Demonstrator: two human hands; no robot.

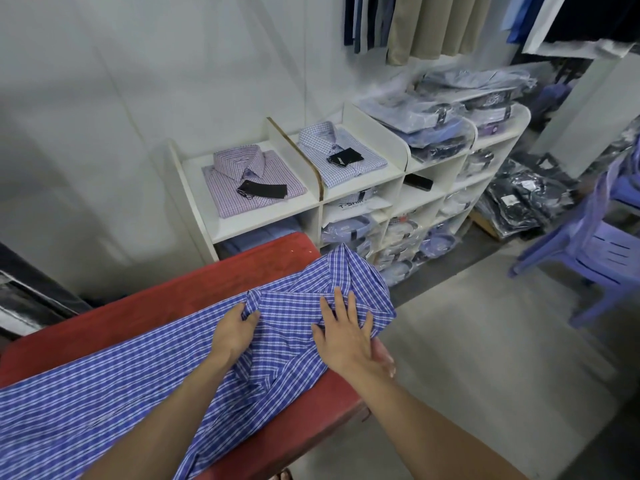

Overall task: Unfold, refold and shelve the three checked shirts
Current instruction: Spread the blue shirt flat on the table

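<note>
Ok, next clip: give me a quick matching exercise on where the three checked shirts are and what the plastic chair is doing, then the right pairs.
Things:
1. dark blue checked shirt
2. pink checked shirt
3. light blue checked shirt
4. plastic chair

Places:
A. folded, leftmost top compartment of the white shelf unit
B. standing on the floor at right
C. spread on the red board, under both hands
D. folded, second top compartment from the left

Pairs: 1-C, 2-A, 3-D, 4-B
</note>
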